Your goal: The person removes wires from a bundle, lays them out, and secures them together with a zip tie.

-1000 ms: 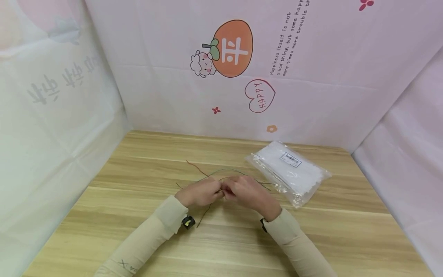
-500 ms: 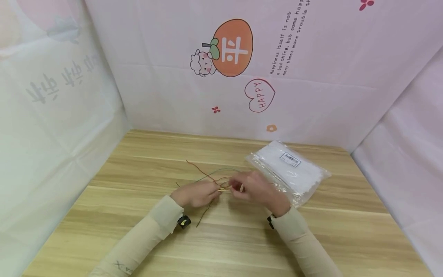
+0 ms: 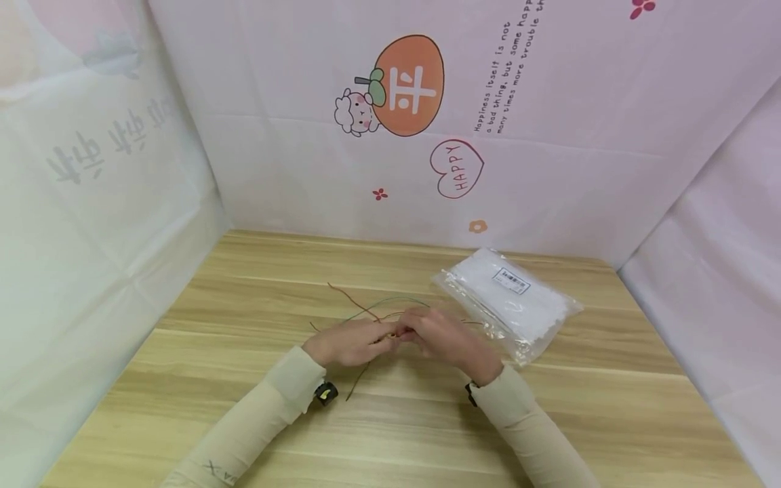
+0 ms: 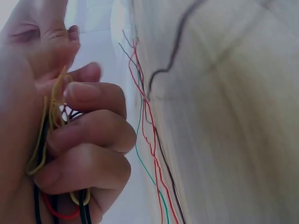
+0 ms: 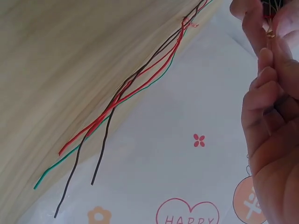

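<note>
My left hand (image 3: 350, 342) grips a bundle of thin, colored cords low over the table. In the left wrist view its curled fingers hold looped yellow cord (image 4: 41, 151), dark strands (image 4: 83, 210) and a bit of red cord (image 4: 60, 214). Pressed close to those fingertips, my right hand (image 3: 445, 344) pinches the yellow cord; the exact crossing is partly hidden by the fingers. Loose red cords (image 5: 140, 91), dark cords (image 5: 106, 135) and a green cord (image 5: 51, 170) trail away together in the right wrist view.
A clear plastic bag (image 3: 525, 305) of white contents, with a barcode label, lies at the back right. Loose cord ends spread over the wooden table (image 3: 390, 434). Printed white cloth (image 3: 293, 169) hangs behind and at both sides.
Half a second ago my right hand had drawn back to the right, baring yellow cord between the hands. It has now returned against my left fingertips. The bag stays put.
</note>
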The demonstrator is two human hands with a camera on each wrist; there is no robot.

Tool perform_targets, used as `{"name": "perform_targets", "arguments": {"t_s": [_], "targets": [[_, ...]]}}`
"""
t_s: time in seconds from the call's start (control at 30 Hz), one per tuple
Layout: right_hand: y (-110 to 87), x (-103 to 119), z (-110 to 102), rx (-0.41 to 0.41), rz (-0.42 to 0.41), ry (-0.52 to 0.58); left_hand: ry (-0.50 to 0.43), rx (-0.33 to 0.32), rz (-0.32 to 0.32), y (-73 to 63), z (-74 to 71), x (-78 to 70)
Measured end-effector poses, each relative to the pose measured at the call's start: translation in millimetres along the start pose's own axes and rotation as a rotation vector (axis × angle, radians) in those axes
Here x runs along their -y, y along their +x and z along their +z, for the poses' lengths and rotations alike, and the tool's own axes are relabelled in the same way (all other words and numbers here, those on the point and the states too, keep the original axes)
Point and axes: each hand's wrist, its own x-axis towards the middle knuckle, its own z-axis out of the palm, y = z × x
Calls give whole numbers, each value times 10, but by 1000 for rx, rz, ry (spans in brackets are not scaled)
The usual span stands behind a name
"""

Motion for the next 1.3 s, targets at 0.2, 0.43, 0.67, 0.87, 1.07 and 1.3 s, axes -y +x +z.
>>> {"name": "perform_targets", "arguments": {"t_s": [0.2,0.43,0.67,0.87,1.07,1.3], "targets": [[-56,-83,-31,0,14,-81,0,-31,86,-7,-13,82],[-193,-212,-108,-73,53,-90,-38,-92,78,-139,-65,186],[-250,-259,-148,-70,62,-77,-50,-104,112,-202,-117,244],[-254,-289,-138,-61,59,-58,32,-106,73,-221,-133,244],[-277,-334,-151,-39,104,-29,44,-106,39,-260,-138,261],[-350,-393,-208,-50,139,-32,6,-86,22,-315,-194,322]]}}
